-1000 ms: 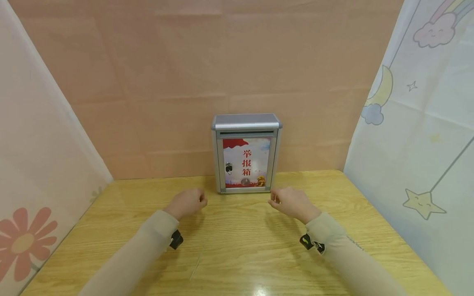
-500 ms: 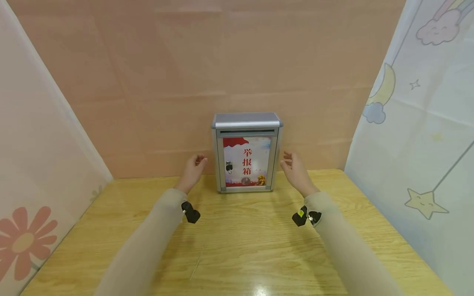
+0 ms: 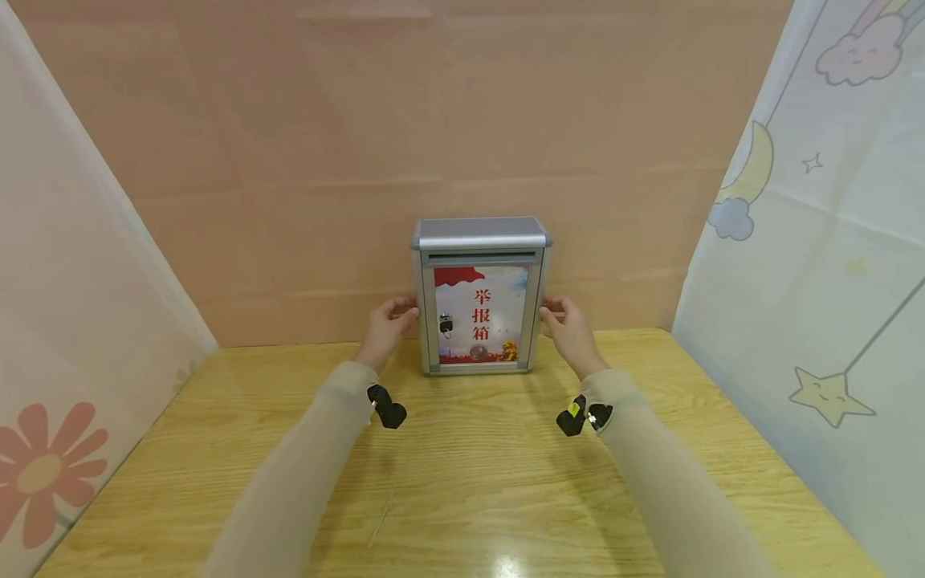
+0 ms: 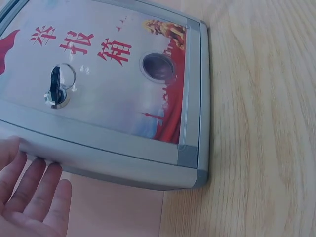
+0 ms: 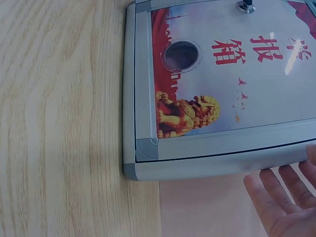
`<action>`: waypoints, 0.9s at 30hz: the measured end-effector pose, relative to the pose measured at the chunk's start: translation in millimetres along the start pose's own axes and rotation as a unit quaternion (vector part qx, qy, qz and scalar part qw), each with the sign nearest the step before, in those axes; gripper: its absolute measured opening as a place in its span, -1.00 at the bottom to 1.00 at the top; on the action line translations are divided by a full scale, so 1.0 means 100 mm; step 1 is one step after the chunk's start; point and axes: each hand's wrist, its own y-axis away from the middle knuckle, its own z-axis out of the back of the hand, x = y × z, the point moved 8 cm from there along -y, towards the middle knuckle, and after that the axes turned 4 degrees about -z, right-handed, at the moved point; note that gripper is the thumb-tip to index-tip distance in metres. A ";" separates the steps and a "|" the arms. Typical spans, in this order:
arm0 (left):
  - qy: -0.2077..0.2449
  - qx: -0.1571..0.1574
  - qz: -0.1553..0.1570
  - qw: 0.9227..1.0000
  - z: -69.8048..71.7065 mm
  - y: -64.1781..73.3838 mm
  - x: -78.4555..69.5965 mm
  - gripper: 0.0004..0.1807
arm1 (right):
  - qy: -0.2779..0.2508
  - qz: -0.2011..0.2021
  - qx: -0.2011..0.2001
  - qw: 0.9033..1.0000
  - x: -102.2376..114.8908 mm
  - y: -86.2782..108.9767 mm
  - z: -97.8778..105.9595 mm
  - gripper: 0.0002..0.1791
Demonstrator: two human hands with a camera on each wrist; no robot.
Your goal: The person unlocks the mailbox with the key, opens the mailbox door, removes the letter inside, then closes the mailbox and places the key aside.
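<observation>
Left grip (image 3: 385,331) and right grip (image 3: 571,331) have moved inward; in the head view, the metal box (image 3: 481,301) stands on the table (image 3: 462,457) between them. Left wrist view: unclenched fingers (image 4: 43,192) touch its side. Right wrist view: relaxed fingers (image 5: 277,190) touch the opposite side.

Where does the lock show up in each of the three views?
Head: lock near the picture's middle, left of the red characters on the box.
Left wrist: upper left.
Right wrist: at the top edge, right of centre, partly cut off.
Shared landmark: the gold lion.
</observation>
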 end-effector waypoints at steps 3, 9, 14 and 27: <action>0.003 -0.016 0.004 1.000 -0.01 0.01 0.00 -0.66 | -0.007 -0.001 -0.003 1.000 0.00 0.00 0.00 -0.52; 0.017 -0.037 0.017 0.999 -0.01 0.04 0.01 -0.69 | -0.014 -0.004 -0.012 1.000 -0.03 -0.01 0.00 -0.54; 0.023 -0.040 0.019 0.999 0.00 0.05 0.03 -0.69 | -0.017 -0.014 -0.023 0.999 -0.03 -0.02 -0.01 -0.58; -0.007 -0.049 0.025 0.998 0.03 0.05 0.07 -0.70 | -0.025 -0.020 -0.038 0.999 0.00 0.01 -0.01 -0.59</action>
